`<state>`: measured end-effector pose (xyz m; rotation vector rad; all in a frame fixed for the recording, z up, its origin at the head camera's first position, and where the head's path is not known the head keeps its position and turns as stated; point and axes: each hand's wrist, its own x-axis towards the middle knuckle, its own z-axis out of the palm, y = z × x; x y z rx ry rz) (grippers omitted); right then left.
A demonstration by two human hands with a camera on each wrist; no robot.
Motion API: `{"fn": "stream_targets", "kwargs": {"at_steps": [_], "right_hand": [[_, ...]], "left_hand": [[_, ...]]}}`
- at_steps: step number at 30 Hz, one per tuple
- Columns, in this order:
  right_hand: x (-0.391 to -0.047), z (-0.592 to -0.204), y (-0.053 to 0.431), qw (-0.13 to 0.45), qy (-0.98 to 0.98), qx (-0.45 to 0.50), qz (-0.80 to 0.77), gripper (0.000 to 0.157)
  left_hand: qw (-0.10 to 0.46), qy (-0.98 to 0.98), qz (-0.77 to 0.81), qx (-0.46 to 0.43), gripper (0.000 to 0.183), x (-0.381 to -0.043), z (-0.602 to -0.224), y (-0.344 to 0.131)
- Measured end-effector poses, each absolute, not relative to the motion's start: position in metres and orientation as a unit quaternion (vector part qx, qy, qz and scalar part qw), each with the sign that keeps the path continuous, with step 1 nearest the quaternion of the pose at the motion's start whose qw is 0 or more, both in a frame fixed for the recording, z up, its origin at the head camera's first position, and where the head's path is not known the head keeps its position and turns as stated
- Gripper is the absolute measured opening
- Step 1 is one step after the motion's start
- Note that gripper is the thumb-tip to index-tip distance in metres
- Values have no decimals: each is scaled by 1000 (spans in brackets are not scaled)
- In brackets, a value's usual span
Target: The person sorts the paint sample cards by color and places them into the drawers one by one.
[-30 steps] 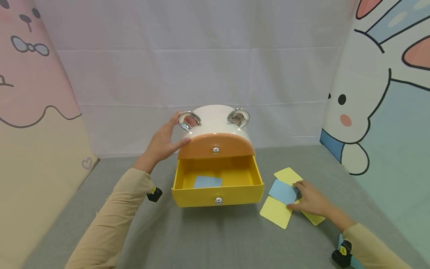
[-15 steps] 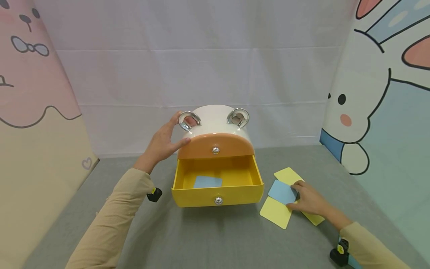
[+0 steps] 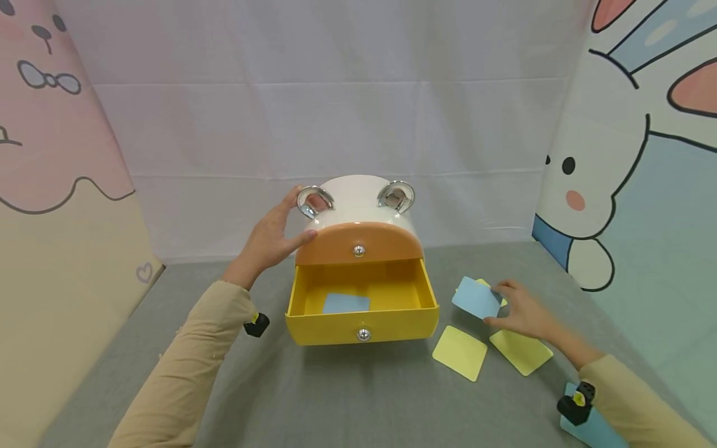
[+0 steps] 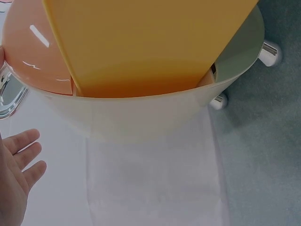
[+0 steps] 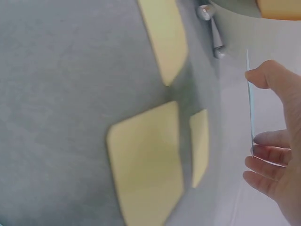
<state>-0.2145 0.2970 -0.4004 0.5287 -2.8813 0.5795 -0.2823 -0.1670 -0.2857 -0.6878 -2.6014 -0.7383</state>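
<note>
In the head view my right hand [image 3: 521,314] pinches a light blue card [image 3: 476,297] between thumb and fingers, raised above the table. Edge-on, the same card [image 5: 250,103] shows as a thin line in the right wrist view. My left hand [image 3: 271,236] rests against the left side of a small white drawer box [image 3: 358,193] with silver ear-like loops, its thumb at the edge of the orange upper drawer [image 3: 386,242]. Its other fingers [image 4: 28,153] are spread. The yellow lower drawer [image 3: 330,328] is pulled out, and a blue card [image 3: 346,303] lies inside it.
On the grey table, yellow cards lie right of the box: one near the front [image 3: 460,353], one under the right wrist [image 3: 521,353], and one partly hidden behind the lifted card. More blue [image 3: 588,429] shows beneath the right sleeve. White cloth hangs behind; printed panels flank both sides.
My right hand has picked the blue card up off the yellow cards and moved it slightly up and away. The left hand and the box have stayed in place.
</note>
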Motion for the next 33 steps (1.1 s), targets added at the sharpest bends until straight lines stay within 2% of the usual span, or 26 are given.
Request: {"fn": "stream_targets", "kwargs": {"at_steps": [7,19,24,33], "right_hand": [[-215,-366,300,107,-954,202,193,64],[-210,-307,285,183,-912,313,190,58],[-204,-289,267,176,-911,327,179,57],[-204,-275,227,124,-906,361,184,59]], "left_hand": [[169,-921,-257,-240,85,-283,-286,-168],[178,-920,-246,-246,87,-283,-286,-168],[184,-918,-247,-249,87,-283,-286,-168],[186,-920,-240,-249,87,-283,-286,-169]]}}
